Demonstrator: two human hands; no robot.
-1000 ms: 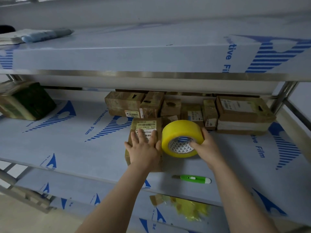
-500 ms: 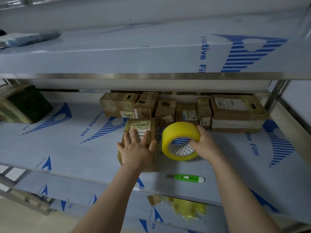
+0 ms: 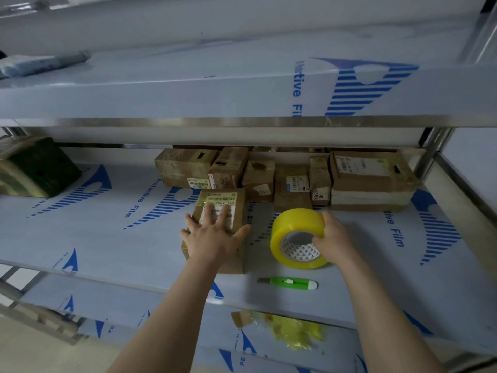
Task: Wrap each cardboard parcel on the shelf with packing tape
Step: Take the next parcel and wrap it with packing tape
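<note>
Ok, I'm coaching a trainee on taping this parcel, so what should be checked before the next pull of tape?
1. The parcel pinned flat under the left hand: ok.
2. The tape roll gripped in the right hand: ok.
3. Free end of tape stuck on the parcel: cannot tell.
4. The green cutter close by on the shelf: ok.

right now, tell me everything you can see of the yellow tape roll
The tape roll is a wide ring of glossy, translucent yellow tape on a pale core printed with small dark triangles. It stands on edge, core facing the camera, low over the shelf; contact is unclear. The right hand grips its right side, thumb hooked into the core. The green cutter lies just in front.
</note>
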